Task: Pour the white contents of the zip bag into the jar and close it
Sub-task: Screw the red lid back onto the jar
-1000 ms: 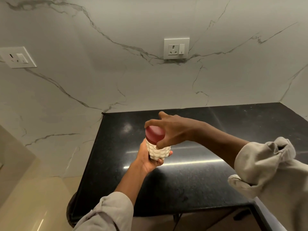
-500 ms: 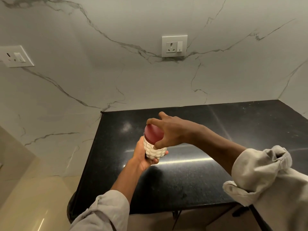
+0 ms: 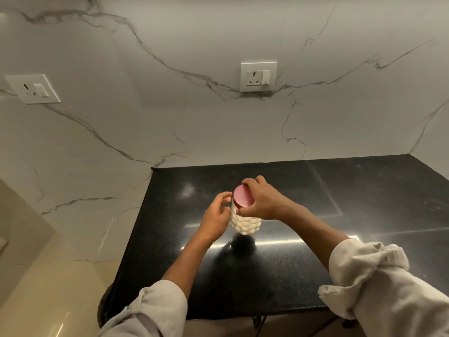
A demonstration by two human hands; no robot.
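While the right hand (image 3: 261, 203) curls its fingers and thumb around the pink lid (image 3: 243, 196), the jar (image 3: 245, 221) leans with its top tipped toward the camera, its base at or just above the black countertop (image 3: 364, 215) — whether it is touching cannot be told. The left hand (image 3: 216, 215) sits just beside the jar's bubbled white wall, fingers loosely curved and apparently holding nothing, with its fingertips close to the neck.

Judging by the look of it, the jar is rigid and full of white contents, so it should feel fairly weighty for its size. The knobbly surface gives good purchase, while the smooth lid could slip under a twist. The body is the sound place to steady it, the lid's rim the place to turn. If it is glass, the hard counter makes a drop risky.

No brand, label or writing can be read on the jar or lid. The zip bag is not in view.
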